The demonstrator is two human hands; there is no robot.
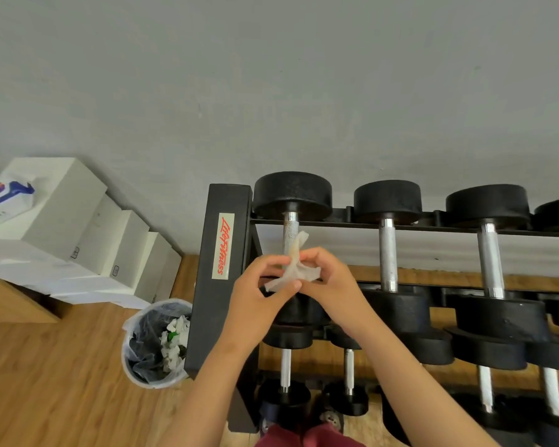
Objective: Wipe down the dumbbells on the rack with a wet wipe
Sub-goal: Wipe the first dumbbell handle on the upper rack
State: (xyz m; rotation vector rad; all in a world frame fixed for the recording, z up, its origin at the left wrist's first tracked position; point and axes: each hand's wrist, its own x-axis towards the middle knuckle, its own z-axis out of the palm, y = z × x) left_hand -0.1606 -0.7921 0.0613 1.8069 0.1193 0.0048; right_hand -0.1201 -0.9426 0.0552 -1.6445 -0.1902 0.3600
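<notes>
A crumpled white wet wipe (pixel 296 269) with a brownish stain is held between both hands in front of the black dumbbell rack (pixel 220 272). My left hand (pixel 259 295) pinches its lower left part. My right hand (pixel 328 282) pinches its right side. Just behind the wipe stands the leftmost top-row dumbbell (pixel 291 196), black heads with a chrome handle. Two more dumbbells (pixel 388 201) (pixel 488 204) lie to its right on the same row. Smaller dumbbells (pixel 284 366) sit on the lower rows, partly hidden by my arms.
A lined waste bin (pixel 157 343) with used wipes stands on the wooden floor left of the rack. White boxes (pixel 78 214) are stacked at the left, with a wet wipe pack (pixel 0 198) on top. A grey wall runs behind.
</notes>
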